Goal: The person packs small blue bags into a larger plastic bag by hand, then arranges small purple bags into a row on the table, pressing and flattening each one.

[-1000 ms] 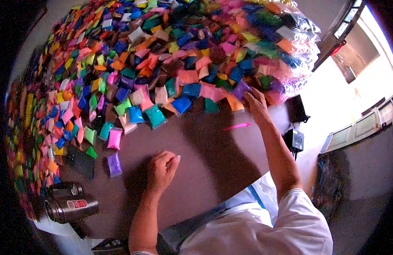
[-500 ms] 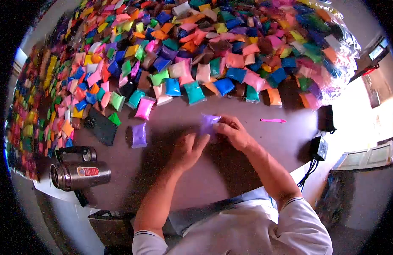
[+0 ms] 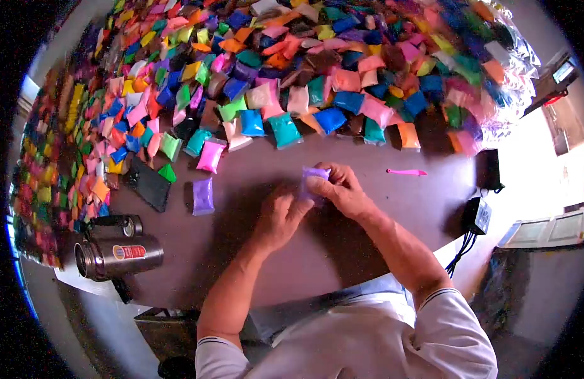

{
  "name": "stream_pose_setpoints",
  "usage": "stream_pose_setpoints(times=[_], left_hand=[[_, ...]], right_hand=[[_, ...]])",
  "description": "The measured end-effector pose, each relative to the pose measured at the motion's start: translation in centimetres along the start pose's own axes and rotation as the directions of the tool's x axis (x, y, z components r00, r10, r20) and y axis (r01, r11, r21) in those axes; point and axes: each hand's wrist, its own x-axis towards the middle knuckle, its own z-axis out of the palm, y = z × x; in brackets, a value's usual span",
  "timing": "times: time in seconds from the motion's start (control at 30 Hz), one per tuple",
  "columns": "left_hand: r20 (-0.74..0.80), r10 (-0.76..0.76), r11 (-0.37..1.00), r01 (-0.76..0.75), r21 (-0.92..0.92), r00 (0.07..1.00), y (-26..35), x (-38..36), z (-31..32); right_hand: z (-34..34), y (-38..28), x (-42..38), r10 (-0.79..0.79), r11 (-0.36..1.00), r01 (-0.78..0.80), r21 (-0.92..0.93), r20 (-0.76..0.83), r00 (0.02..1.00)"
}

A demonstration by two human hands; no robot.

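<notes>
Above the middle of the brown table, a small clear packet of purple material (image 3: 315,172) is held between my two hands. My right hand (image 3: 343,191) is closed on its right side, the thumb lying across its front. My left hand (image 3: 283,215) pinches its lower left part, though the fingertips are partly hidden behind the packet. Left of my hands, a second purple packet (image 3: 203,196) lies flat on the table, touched by neither hand.
A big heap of coloured packets (image 3: 285,131) covers the table's far side and left. A steel thermos mug (image 3: 131,258) lies at the left, near a dark flat object (image 3: 150,183). To the right are a pink plastic tool (image 3: 407,172) and a black box with cables (image 3: 477,216).
My right thumb has moved left across the front of the packet. The packet stands a little more upright between my hands. The whole view has shifted slightly.
</notes>
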Motion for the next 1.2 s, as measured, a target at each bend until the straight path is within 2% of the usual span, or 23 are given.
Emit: stream_pose_setpoints(times=[0.03,0.07,0.13,0.17,0.23,0.37,0.47,0.53,0.57,0.63,0.73,0.87,0.97,1.03,1.2], left_hand=[[0.006,-0.093,0.993,0.094,-0.067,0.996,0.2,-0.1,-0.2],[0.01,-0.092,0.994,0.093,-0.063,0.996,0.2,-0.1,-0.2],[-0.009,-0.267,0.954,0.263,-0.141,0.964,0.2,-0.3,-0.1],[-0.006,-0.267,0.955,0.263,-0.138,0.964,-0.2,-0.3,-0.1],[-0.011,-0.16,0.982,0.158,-0.099,0.987,-1.0,-0.3,-0.1],[-0.027,-0.089,0.995,0.087,-0.049,0.996,-0.8,-0.2,0.2],[-0.017,-0.12,0.989,0.118,-0.091,0.993,-1.1,-0.2,0.2],[0.018,-0.188,0.981,0.188,-0.051,0.982,-1.2,-0.3,0.1],[0.02,-0.186,0.981,0.187,-0.05,0.982,-1.2,-0.3,0.1],[-0.004,-0.124,0.992,0.124,0.01,0.992,-1.1,-0.4,0.4],[-0.012,-0.108,0.993,0.108,0.045,0.994,-0.6,-0.3,0.2],[-0.023,-0.174,0.985,0.175,0.014,0.984,-0.4,-0.3,0.1],[0.005,-0.191,0.982,0.191,-0.011,0.982,0.0,0.0,0.1],[-0.03,-0.066,0.998,0.066,-0.009,0.997,-0.6,-0.1,0.6],[-0.044,-0.081,0.995,0.084,0.062,0.996,-0.7,-0.2,0.6]], right_hand=[[0.2,-0.3,0.2,-0.005,0.999,0.005,0.054,-0.005,1.0],[0.1,-0.2,0.3,-0.008,0.998,0.008,0.058,-0.008,1.0],[-0.2,0.3,0.5,-0.045,0.999,0.045,-0.012,-0.064,0.997],[-0.4,0.4,0.5,-0.047,0.999,0.046,-0.009,-0.066,0.997],[-0.8,0.0,0.4,0.114,0.988,-0.116,-0.106,-0.021,0.993],[-0.8,-1.4,0.0,0.102,0.979,-0.097,-0.179,0.018,0.995],[-1.2,0.1,0.3,0.034,0.992,-0.028,-0.123,0.045,0.998],[-1.1,0.7,0.3,0.076,0.996,-0.073,0.053,-0.047,0.996],[-1.0,0.7,0.3,0.074,0.996,-0.071,0.055,-0.049,0.996],[-1.0,0.4,0.2,0.053,0.996,-0.056,-0.068,-0.05,0.997],[-1.4,0.2,0.2,0.028,0.994,-0.028,-0.11,0.007,1.0],[0.0,-0.9,0.2,0.057,0.998,-0.056,0.009,-0.023,0.998],[0.0,-1.0,0.1,-0.001,0.999,0.001,-0.05,0.004,1.0],[-0.7,-1.0,0.1,0.07,0.993,-0.058,-0.107,0.11,0.992],[-1.4,0.4,0.4,0.045,0.992,-0.032,-0.122,0.109,0.993]])
